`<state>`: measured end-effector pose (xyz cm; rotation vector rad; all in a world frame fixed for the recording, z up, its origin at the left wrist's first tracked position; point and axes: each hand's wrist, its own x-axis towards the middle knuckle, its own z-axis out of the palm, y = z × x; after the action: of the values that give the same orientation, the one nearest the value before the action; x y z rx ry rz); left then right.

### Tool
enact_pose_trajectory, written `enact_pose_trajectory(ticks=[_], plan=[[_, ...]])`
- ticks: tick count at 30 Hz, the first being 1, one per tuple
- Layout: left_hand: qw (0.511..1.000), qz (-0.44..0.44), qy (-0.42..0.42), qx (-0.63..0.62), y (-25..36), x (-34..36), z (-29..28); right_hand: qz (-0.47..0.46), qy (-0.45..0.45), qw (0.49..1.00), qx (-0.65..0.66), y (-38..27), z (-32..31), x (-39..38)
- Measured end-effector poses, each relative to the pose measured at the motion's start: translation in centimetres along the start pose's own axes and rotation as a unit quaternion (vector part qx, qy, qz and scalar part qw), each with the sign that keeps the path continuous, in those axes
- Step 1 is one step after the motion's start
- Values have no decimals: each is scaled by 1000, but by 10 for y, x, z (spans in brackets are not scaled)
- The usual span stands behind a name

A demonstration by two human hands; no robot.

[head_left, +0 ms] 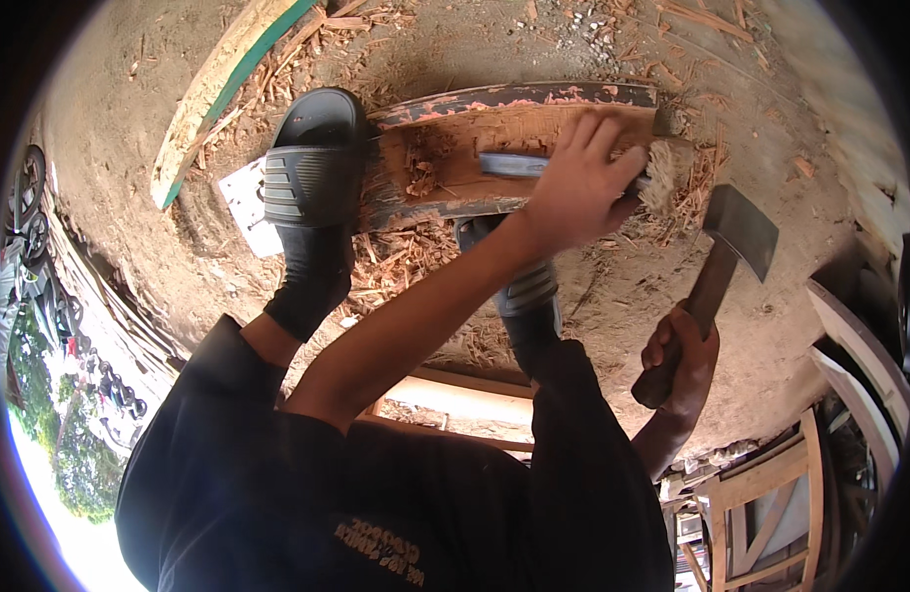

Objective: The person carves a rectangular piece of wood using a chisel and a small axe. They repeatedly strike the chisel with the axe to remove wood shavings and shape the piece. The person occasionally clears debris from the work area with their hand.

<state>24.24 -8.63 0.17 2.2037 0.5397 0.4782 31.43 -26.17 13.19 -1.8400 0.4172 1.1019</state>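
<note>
Pinning the wooden block [494,158] on the dirt ground, the left hand [578,187] lies spread beside its cut; the right hand [684,360], clamped on the hatchet [717,271], could strike those fingers.

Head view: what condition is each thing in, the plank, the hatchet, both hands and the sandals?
Wooden plank: lying on the ground, top surface chopped raw, old paint left along the edges.
Hatchet: raised off the wood, blade clear of the plank.
Right hand: closed around the hatchet handle.
Left hand: fingers spread, pressing down on the plank.
Left sandal: planted on the plank's end.
Wood chips: scattered loose on the dirt.
</note>
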Motion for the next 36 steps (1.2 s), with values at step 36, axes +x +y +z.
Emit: enact_pose_trajectory(ticks=[36], plan=[[687,-249,355,-584,-25,7,-92,105,-17,993,52,96,-1,45]])
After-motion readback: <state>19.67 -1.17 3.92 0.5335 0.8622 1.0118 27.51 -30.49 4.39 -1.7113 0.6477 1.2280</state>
